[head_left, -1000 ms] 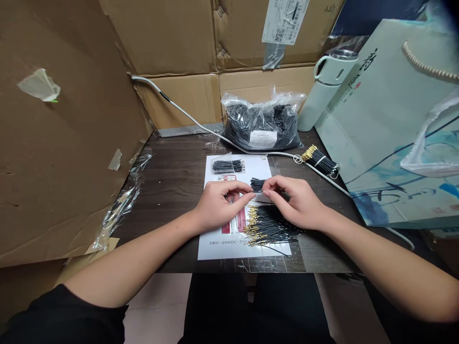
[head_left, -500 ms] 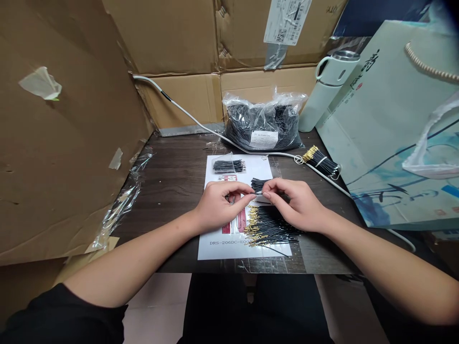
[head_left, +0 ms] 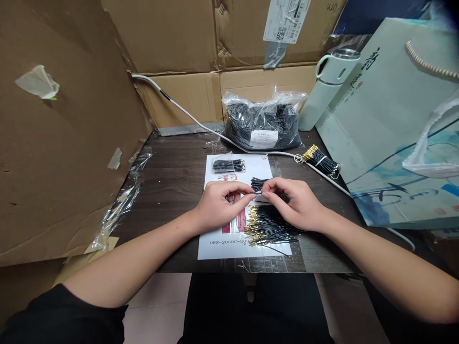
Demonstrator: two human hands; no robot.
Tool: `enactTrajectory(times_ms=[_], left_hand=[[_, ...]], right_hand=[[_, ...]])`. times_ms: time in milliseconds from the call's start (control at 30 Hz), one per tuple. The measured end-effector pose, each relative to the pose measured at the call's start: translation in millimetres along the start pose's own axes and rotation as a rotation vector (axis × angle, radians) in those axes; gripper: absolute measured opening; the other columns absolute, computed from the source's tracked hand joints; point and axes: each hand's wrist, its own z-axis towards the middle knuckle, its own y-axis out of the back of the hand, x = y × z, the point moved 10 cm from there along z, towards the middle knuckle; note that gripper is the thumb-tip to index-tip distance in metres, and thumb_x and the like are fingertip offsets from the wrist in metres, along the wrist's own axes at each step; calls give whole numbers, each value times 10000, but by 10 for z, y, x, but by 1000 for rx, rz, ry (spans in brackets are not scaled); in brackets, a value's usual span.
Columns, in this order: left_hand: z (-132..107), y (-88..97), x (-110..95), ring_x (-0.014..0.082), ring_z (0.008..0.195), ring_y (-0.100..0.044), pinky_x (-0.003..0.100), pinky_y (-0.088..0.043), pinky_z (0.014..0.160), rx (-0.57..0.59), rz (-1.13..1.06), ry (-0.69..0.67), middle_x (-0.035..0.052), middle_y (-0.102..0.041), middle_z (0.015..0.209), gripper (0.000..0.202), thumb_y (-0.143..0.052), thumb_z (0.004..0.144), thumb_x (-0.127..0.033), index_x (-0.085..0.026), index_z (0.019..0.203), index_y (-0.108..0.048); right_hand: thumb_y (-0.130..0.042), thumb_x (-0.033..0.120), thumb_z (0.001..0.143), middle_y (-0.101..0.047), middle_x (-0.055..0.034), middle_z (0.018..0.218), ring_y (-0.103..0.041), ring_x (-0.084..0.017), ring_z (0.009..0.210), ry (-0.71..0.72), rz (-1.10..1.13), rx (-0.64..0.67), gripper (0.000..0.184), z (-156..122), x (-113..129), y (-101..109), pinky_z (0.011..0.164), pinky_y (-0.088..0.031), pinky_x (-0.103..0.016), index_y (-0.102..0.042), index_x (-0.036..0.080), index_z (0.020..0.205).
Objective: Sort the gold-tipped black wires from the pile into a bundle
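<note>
My left hand [head_left: 222, 204] and my right hand [head_left: 297, 203] meet over a white printed sheet [head_left: 208, 248], each with thumb and forefinger pinched. A short thin black wire [head_left: 258, 193] runs between the two sets of fingertips; its ends are hidden in them. Just behind the fingers lies a bunch of black wire pieces [head_left: 257, 183], partly covered by my right hand. Nearer to me, a loose pile of black wires with gold terminals [head_left: 268, 224] spreads over the sheet and onto the table, its gold ends facing left.
A small clear container of black pieces [head_left: 228, 165] sits on the sheet's far part. Behind it are a white cable [head_left: 193, 122] and a plastic bag of black parts [head_left: 263, 122]. To the right are a tied wire bundle [head_left: 322, 161], a pale flask [head_left: 321, 102] and a paper bag [head_left: 387, 143].
Both hands keep nearly the same pinch and place. The view has shifted very slightly; the piles and containers have not moved.
</note>
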Motion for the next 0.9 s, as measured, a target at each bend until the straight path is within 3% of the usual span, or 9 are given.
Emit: enactTrajectory(times_ms=[233, 900], left_hand=[[-3, -6, -11, 93, 603, -606, 239, -487, 599, 5, 2, -12, 5, -776, 770, 93, -820, 964, -271, -182, 967, -845], [0, 13, -68, 92, 590, -581, 248, -487, 598, -12, 23, -75, 4, -763, 757, 83, -820, 965, -263, -184, 980, -842]], right_hand=[[-579, 252, 1101, -719, -30, 891, -629, -164, 750, 50, -36, -9, 105, -11, 31, 17, 725, -481, -317, -660, 204, 1055], [-568, 291, 1114, -685, -15, 847, -591, -154, 735, -27, 24, 38, 161, -3, -9, -3, 725, -462, -310, -667, 198, 1027]])
